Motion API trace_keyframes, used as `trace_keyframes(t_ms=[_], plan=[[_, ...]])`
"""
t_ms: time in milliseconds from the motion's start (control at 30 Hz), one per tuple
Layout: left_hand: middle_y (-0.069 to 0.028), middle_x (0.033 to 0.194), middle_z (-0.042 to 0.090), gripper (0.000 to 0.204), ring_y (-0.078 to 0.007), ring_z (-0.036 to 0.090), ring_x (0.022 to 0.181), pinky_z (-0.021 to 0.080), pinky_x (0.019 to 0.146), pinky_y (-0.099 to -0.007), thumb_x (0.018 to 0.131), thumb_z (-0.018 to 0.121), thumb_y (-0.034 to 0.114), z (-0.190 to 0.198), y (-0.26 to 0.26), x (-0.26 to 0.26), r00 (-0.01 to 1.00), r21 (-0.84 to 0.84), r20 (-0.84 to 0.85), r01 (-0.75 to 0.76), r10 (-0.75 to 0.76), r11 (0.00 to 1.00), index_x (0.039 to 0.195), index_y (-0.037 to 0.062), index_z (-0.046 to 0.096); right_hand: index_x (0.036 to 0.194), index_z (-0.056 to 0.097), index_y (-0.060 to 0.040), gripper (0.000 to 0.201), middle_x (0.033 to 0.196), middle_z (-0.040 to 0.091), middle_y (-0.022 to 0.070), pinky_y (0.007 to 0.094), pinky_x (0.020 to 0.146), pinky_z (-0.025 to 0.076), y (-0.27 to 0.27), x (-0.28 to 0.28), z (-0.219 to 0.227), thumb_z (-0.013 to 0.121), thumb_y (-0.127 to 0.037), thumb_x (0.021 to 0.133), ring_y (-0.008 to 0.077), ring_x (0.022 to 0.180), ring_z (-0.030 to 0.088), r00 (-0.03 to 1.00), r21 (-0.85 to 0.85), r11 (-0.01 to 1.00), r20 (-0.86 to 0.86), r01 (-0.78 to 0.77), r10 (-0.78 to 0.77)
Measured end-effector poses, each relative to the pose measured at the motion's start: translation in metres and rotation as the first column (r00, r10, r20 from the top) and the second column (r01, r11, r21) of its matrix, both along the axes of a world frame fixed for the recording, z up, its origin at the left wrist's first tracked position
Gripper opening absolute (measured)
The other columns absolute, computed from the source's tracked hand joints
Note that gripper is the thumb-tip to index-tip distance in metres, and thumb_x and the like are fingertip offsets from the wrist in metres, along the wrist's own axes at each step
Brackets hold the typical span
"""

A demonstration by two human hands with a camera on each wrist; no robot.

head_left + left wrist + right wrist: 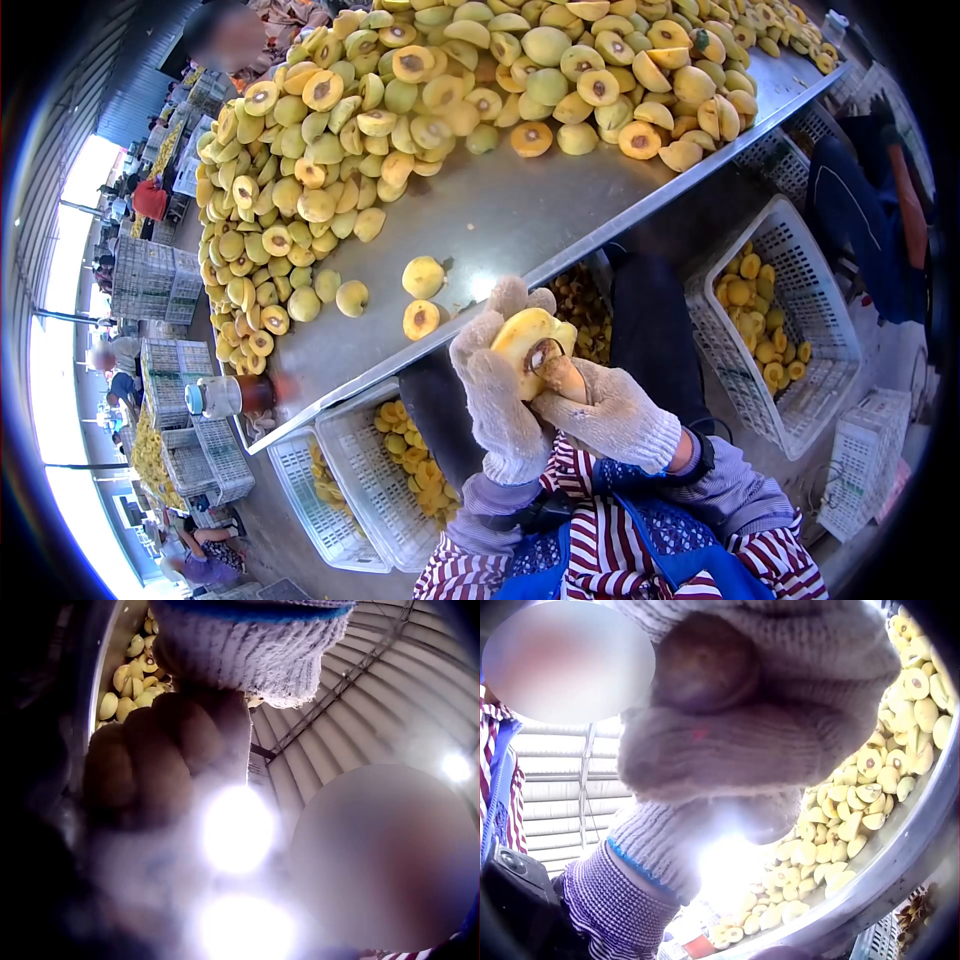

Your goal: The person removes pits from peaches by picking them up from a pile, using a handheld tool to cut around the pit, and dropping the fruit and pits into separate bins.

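Observation:
In the head view, the gloved left hand [492, 385] holds a halved yellow fruit [515, 342] in its curled fingers. The gloved right hand [618, 412] grips a tool by its light handle [568, 380], and the tool's metal loop [543, 352] lies against the fruit's brown centre. Both hands touch, just off the table's near edge. In the right wrist view, the right hand [735, 754] is curled around a round brown end [705, 664], with the left hand's knitted cuff [656, 844] below. Glare and shadow hide most detail in the left wrist view.
A metal table [500, 205] bears a large heap of halved fruits [400, 100]. Two fruit pieces lie near its edge, and a jar with a blue lid [230, 396] stands at the left corner. Crates of fruit [372, 490] stand below; another crate [820, 385] is at right, near another person.

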State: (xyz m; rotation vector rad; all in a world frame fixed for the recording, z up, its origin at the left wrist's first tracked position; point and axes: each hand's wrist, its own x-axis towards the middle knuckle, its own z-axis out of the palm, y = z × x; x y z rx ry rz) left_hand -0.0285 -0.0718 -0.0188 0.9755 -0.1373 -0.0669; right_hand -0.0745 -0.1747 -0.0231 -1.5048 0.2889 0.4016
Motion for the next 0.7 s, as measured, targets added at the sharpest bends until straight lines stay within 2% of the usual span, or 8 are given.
trace_keyframes(t_ms=[133, 267, 300, 400, 467, 600, 667, 700], plan=[[-0.0233, 0.135, 0.052, 0.035, -0.0321, 0.060, 0.116, 0.054, 0.094, -0.0408, 0.104, 0.047, 0.028, 0.008, 0.006, 0.005, 0.992, 0.158, 0.073, 0.087, -0.099, 0.984, 0.130, 0.0031, 0.045, 0.105, 0.063, -0.0021, 0.034, 0.083, 0.069, 0.0090, 0.0325, 0.066, 0.053, -0.001, 0.002, 0.014, 0.065, -0.034, 0.093, 0.0230, 0.074, 0.068, 0.997, 0.219, 0.976, -0.071, -0.013, 0.029], [-0.0244, 0.126, 0.059, 0.028, -0.0289, 0.065, 0.107, 0.055, 0.091, -0.0377, 0.102, 0.052, 0.017, 0.016, 0.011, 0.019, 0.980, 0.319, 0.118, 0.117, -0.162, 0.941, 0.123, -0.0012, 0.051, 0.093, 0.062, -0.0058, 0.026, 0.065, 0.059, 0.0001, 0.0223, 0.047, 0.043, -0.021, 0.010, 0.027, 0.062, -0.031, 0.098, 0.0073, 0.053, 0.055, 0.934, 0.463, 0.879, -0.249, -0.116, 0.255], [-0.0242, 0.124, 0.060, 0.026, -0.0285, 0.065, 0.107, 0.055, 0.091, -0.0373, 0.102, 0.054, 0.016, 0.015, 0.011, 0.019, 0.973, 0.316, 0.156, 0.116, -0.172, 0.942, 0.121, -0.0018, 0.052, 0.087, 0.061, -0.0095, 0.024, 0.058, 0.053, -0.0021, 0.0196, 0.039, 0.033, -0.016, 0.005, 0.009, 0.062, -0.031, 0.098, 0.0037, 0.046, 0.047, 0.966, 0.537, 0.836, -0.137, -0.113, 0.219], [-0.0228, 0.119, 0.064, 0.024, -0.0269, 0.066, 0.103, 0.055, 0.085, -0.0355, 0.100, 0.057, 0.018, 0.014, 0.024, 0.032, 0.918, 0.512, 0.211, 0.189, -0.336, 0.838, 0.116, -0.0005, 0.057, 0.086, 0.061, -0.0081, 0.027, 0.062, 0.055, -0.0027, 0.0225, 0.039, 0.034, -0.019, -0.001, -0.011, 0.066, -0.033, 0.096, 0.0047, 0.048, 0.049, 0.951, 0.619, 0.768, -0.106, -0.164, 0.289], [-0.0214, 0.120, 0.062, 0.029, -0.0266, 0.067, 0.099, 0.057, 0.078, -0.0347, 0.101, 0.056, 0.029, 0.019, 0.028, 0.043, 0.844, 0.604, 0.180, 0.310, -0.505, 0.734, 0.114, 0.0027, 0.057, 0.095, 0.062, -0.0053, 0.026, 0.068, 0.058, 0.0023, 0.0269, 0.039, 0.038, -0.022, -0.005, -0.021, 0.062, -0.031, 0.098, 0.0111, 0.048, 0.052, 0.924, 0.896, 0.429, -0.061, -0.116, 0.377], [-0.0233, 0.117, 0.064, 0.031, -0.0277, 0.067, 0.096, 0.057, 0.078, -0.0370, 0.097, 0.062, 0.030, 0.006, 0.022, 0.046, 0.700, 0.446, 0.579, 0.156, -0.417, 0.881, 0.112, 0.0027, 0.059, 0.106, 0.061, -0.0025, 0.028, 0.073, 0.061, 0.0084, 0.0307, 0.043, 0.045, -0.001, -0.015, -0.058, 0.056, -0.030, 0.101, 0.0186, 0.054, 0.057, 0.875, 0.936, -0.351, 0.155, 0.018, 0.459], [-0.0219, 0.114, 0.064, 0.040, -0.0287, 0.067, 0.097, 0.057, 0.078, -0.0412, 0.097, 0.061, 0.039, 0.015, 0.018, 0.032, 0.865, 0.298, 0.283, 0.332, -0.415, 0.895, 0.113, 0.0025, 0.059, 0.108, 0.060, -0.0020, 0.032, 0.073, 0.061, 0.0095, 0.0318, 0.046, 0.048, -0.001, -0.015, -0.054, 0.056, -0.032, 0.100, 0.0203, 0.057, 0.059, 0.871, 0.966, -0.259, 0.127, 0.000, 0.474], [-0.0210, 0.113, 0.064, 0.043, -0.0286, 0.067, 0.096, 0.058, 0.077, -0.0411, 0.097, 0.060, 0.042, 0.023, 0.017, 0.029, 0.888, 0.221, 0.114, 0.414, -0.445, 0.883, 0.113, 0.0021, 0.059, 0.108, 0.060, -0.0019, 0.034, 0.073, 0.061, 0.0093, 0.0319, 0.047, 0.048, -0.010, -0.016, -0.046, 0.057, -0.035, 0.099, 0.0204, 0.058, 0.060, 0.888, 0.998, 0.007, 0.055, -0.065, 0.457]])
